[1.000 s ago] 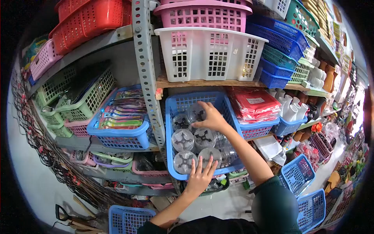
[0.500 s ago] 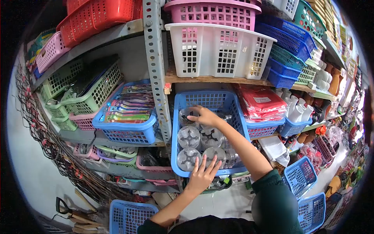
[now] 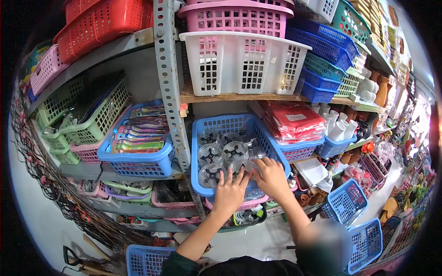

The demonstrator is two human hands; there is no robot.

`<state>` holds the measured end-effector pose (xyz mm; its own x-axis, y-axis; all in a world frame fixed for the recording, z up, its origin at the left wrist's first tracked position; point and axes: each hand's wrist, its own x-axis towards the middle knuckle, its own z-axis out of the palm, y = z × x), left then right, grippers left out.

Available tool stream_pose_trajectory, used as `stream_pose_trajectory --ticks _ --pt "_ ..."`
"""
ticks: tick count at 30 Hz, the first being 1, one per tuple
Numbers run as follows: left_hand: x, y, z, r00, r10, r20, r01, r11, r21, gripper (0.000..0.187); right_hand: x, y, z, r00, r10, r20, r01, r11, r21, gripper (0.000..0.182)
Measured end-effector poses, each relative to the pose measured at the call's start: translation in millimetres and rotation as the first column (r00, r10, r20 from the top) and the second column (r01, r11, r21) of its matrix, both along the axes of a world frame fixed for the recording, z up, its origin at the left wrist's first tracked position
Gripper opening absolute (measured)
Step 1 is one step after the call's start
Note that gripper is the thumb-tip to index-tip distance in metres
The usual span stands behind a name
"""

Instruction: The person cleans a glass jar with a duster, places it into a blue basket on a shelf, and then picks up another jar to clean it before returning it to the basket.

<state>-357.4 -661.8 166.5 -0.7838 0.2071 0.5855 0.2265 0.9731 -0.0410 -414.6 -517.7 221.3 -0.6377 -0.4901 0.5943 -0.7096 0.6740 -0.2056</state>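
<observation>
A blue plastic basket on the shelf holds several clear round plastic containers with dark cross-shaped pieces on top. My left hand lies over the basket's front rim, fingers spread and fingertips touching the front containers. Close beside it on the right, my right hand reaches over the front right part of the basket. Its fingers look loosely extended against clear plastic, and nothing is plainly gripped. More clear containers lie on their sides along the basket's right; my hands partly cover the front ones.
A perforated metal post stands left of the basket. Above is a wooden shelf edge with a white basket. Red packets sit to the right, a basket of toothbrushes to the left. Blue baskets stand lower right.
My right hand has moved from the back left container to the front right of the basket, beside my left hand. My left hand stays at the front. The view has shifted.
</observation>
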Motion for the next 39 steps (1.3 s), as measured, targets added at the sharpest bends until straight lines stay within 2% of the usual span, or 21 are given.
stream_pose_trajectory --ticks 1,3,4,7,13,14,15,17,19,21,24,25,27,29,32,35,39 --pt "-2 0 0 1.000 -0.008 -0.001 0.008 1.000 -0.001 0.043 1 2 -11 1.000 -0.008 -0.001 0.008 1.000 -0.001 0.024" --pt "-4 -1 -1 1.000 -0.010 -0.021 0.011 0.999 0.034 0.043 -6 2 -33 0.956 -0.234 -0.177 0.223 0.972 -0.080 0.014" --pt "-6 -2 -1 1.000 -0.019 -0.020 0.019 0.999 0.034 0.043 -10 2 -39 0.946 -0.227 -0.232 0.187 0.965 -0.182 0.013" --pt "-15 -4 0 1.000 -0.013 -0.018 0.014 0.999 0.048 0.043 -25 0 -45 0.944 -0.209 -0.255 0.140 0.955 -0.262 0.013" --pt "-45 -15 -8 0.999 0.026 -0.033 -0.024 0.997 0.068 0.048 -54 -8 -52 0.929 -0.191 -0.318 0.101 0.956 -0.277 0.015" --pt "-47 -15 -10 0.996 0.033 -0.086 -0.028 0.998 0.064 0.055 -58 -10 -54 0.927 -0.183 -0.327 0.087 0.954 -0.285 0.015" --pt "-46 -13 -6 0.996 0.025 -0.086 -0.020 0.998 0.062 0.055 -60 -9 -55 0.925 -0.176 -0.336 0.075 0.953 -0.294 0.015" --pt "-40 -7 2 0.977 -0.132 -0.165 0.159 0.974 0.162 0.048 -56 -6 -60 0.933 -0.182 -0.311 0.095 0.957 -0.275 0.009" --pt "-38 5 -1 0.946 -0.194 -0.260 0.255 0.940 0.227 0.046 -47 -1 -62 0.963 -0.074 -0.258 -0.033 0.921 -0.388 0.005" --pt "-35 22 -1 0.928 -0.244 -0.280 0.328 0.892 0.311 0.044 -28 13 -65 0.987 0.012 -0.160 -0.075 0.917 -0.393 0.030" --pt "-38 55 -15 0.918 -0.262 -0.297 0.354 0.879 0.318 0.042 -3 41 -79 0.998 0.033 -0.060 -0.057 0.881 -0.469 0.038" --pt "-39 68 -18 0.898 -0.301 -0.321 0.403 0.855 0.325 0.040 7 53 -83 1.000 0.007 -0.020 -0.016 0.865 -0.502 0.037" --pt "-41 104 -26 0.840 -0.444 -0.312 0.543 0.694 0.474 0.039 31 83 -85 0.997 -0.066 0.047 0.081 0.826 -0.557 0.036" --pt "-39 142 -35 0.787 -0.534 -0.310 0.615 0.631 0.473 0.039 51 121 -91 0.981 -0.191 0.043 0.184 0.823 -0.538 0.036" --pt "-26 206 -43 0.689 -0.689 -0.225 0.684 0.516 0.515 0.039 89 178 -100 0.934 -0.339 0.110 0.340 0.754 -0.561 0.035" --pt "-3 278 -58 0.564 -0.802 -0.196 0.753 0.402 0.522 0.043 138 235 -106 0.853 -0.505 0.127 0.486 0.684 -0.544 0.035" --pt "51 370 -71 0.346 -0.924 -0.163 0.802 0.201 0.562 0.040 221 305 -117 0.669 -0.718 0.191 0.682 0.492 -0.542 0.037"
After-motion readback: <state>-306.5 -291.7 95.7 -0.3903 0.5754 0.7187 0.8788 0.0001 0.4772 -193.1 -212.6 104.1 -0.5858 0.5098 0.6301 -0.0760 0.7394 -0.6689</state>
